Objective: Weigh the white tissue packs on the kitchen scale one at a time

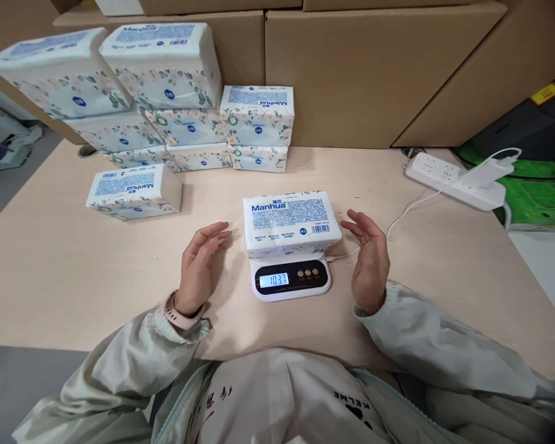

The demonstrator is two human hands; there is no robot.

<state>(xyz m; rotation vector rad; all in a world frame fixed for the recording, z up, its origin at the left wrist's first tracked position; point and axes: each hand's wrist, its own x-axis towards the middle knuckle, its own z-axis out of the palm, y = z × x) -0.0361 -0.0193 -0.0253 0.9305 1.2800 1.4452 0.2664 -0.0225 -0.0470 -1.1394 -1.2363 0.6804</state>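
A pack of tissues (pixel 290 221) with blue Manhua print lies flat on top of a small white digital scale (pixel 291 295). The scale's lit display reads 103.7, and the pack hides its weighing plate. My left hand (pixel 200 265) is held to the left of the pack, fingers apart and touching nothing. On the pack's other side, close to its right edge, my right hand (pixel 369 259) is likewise open and holds nothing. Another tissue pack (pixel 134 192) rests alone on the table, farther to the left.
Several more tissue packs (pixel 192 126) are stacked at the back left of the table (pixel 134 271). Cardboard boxes (pixel 333 80) form a wall behind. A white power strip (pixel 448 179) sits at the back right, with a white cable (pixel 407 209) running to the scale. Beyond it is a green crate (pixel 536 197).
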